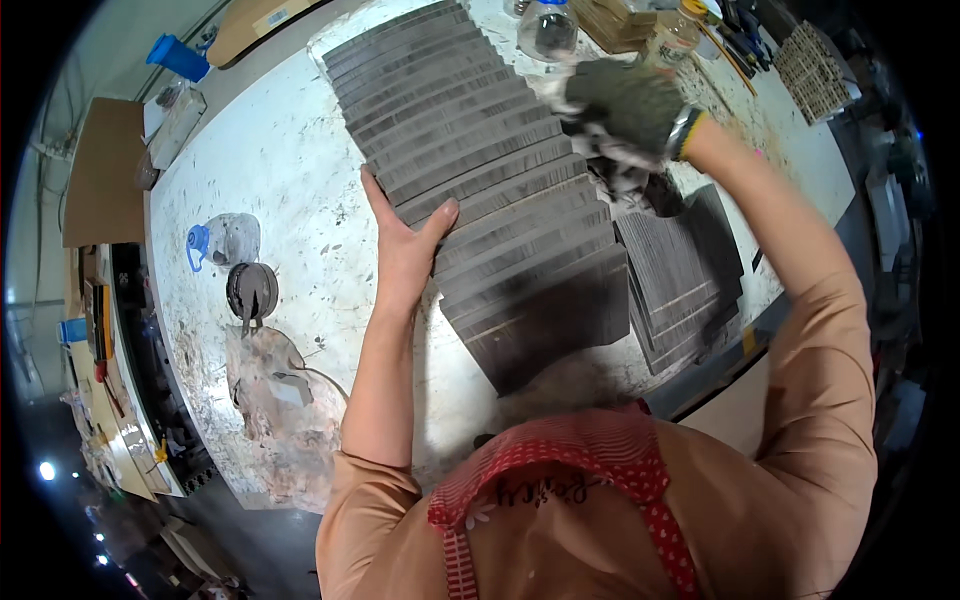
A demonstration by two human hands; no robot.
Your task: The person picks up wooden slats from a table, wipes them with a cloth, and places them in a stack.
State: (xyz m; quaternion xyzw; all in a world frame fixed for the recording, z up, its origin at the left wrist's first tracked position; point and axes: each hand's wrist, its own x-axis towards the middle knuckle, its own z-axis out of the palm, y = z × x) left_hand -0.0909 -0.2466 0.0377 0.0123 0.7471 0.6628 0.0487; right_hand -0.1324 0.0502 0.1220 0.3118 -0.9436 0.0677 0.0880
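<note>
Dark grey flat boards [530, 215] lie overlapped in a long row of steps across the white table. At the left edge of this row, my bare left hand [403, 245] presses with thumb and fingers spread, the thumb on top of a board. A dark-stained glove covers my right hand [635, 110], which is over the row's right edge, somewhat blurred. In it is bunched a smudged black-and-white rag [640, 180], its loose end hanging towards a second stack of narrower grey boards [685, 280]. The glove hides most of the right fingers.
Left on the stained white table [310, 150] are a clear bottle with a blue cap [232, 240], a round tin of dark paste [250, 290] and a dirty cloth [280, 385]. Far right stand a clear jar [548, 38], a yellow-capped bottle [672, 38] and a woven basket [812, 70].
</note>
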